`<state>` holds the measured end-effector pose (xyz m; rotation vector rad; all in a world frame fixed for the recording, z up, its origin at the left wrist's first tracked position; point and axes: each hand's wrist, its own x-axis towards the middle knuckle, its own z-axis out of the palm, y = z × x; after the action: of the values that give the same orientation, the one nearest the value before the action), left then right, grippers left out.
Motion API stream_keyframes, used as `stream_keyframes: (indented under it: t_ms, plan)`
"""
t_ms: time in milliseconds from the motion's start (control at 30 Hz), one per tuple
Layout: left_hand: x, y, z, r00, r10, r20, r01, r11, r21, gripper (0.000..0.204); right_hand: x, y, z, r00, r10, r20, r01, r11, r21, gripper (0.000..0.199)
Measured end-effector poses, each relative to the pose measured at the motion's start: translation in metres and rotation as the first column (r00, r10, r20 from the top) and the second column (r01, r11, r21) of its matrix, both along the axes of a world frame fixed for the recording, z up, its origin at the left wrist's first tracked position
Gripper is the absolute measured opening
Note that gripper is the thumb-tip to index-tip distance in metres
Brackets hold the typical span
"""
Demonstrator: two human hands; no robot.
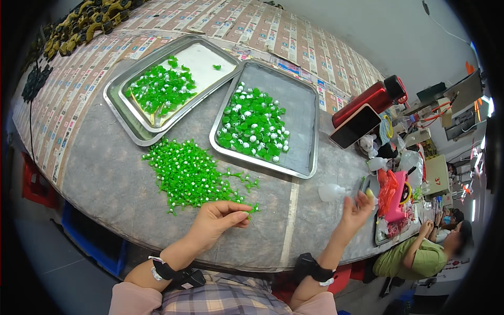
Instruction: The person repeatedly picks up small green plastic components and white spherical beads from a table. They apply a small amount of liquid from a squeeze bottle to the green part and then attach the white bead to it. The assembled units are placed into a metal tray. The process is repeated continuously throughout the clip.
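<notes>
My left hand [222, 219] is closed in a pinch on a small green plastic piece [255, 208] at the fingertips. It hovers at the near right edge of a loose pile of small green pieces with white dots [189, 176]. Farther right, my right hand [358, 211] is raised with bent fingers, and a yellowish covering shows at one fingertip. Whether anything sits between those fingers cannot be made out. Just left of it a translucent white squeeze bottle [330, 192] lies on the table.
Two metal trays hold green pieces with white balls: the left tray [140, 137] and the right tray [310, 126]. A phone [356, 126] leans on a red flask [362, 103]. A pink container [397, 198] stands at right, near a person in green [420, 257]. Yellow toy-like parts [86, 23] lie far left.
</notes>
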<state>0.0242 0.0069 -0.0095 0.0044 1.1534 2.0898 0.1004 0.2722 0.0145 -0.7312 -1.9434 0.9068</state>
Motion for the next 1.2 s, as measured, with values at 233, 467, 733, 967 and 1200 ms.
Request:
stream_keyframes:
  t_ms: [233, 467, 733, 967, 1200]
  plan:
    - [-0.001, -0.003, 0.001, 0.997, -0.009, 0.074, 0.004, 0.998, 0.069, 0.015, -0.009, 0.006, -0.018, 0.934, 0.352, 0.063, -0.32, 0.901, -0.293, 0.055]
    - [-0.002, -0.006, -0.005, 0.992, -0.011, 0.128, -0.013, 0.983, 0.182, 0.009, -0.004, -0.068, 0.046, 0.885, 0.345, -0.313, -0.4, 0.907, -0.131, 0.058]
    - [-0.003, -0.005, -0.004, 0.988, -0.007, 0.155, -0.024, 0.981, 0.193, 0.008, -0.029, -0.121, 0.054, 0.848, 0.322, -0.422, -0.429, 0.883, -0.189, 0.063]
    - [-0.003, -0.006, -0.003, 0.989, -0.027, 0.146, -0.011, 0.967, 0.255, 0.006, -0.03, -0.127, 0.029, 0.81, 0.459, -0.365, -0.492, 0.87, 0.004, 0.058]
    - [-0.004, -0.008, -0.005, 0.989, -0.039, 0.146, 0.001, 0.968, 0.253, 0.006, -0.038, -0.131, 0.028, 0.781, 0.488, -0.389, -0.518, 0.855, 0.031, 0.055]
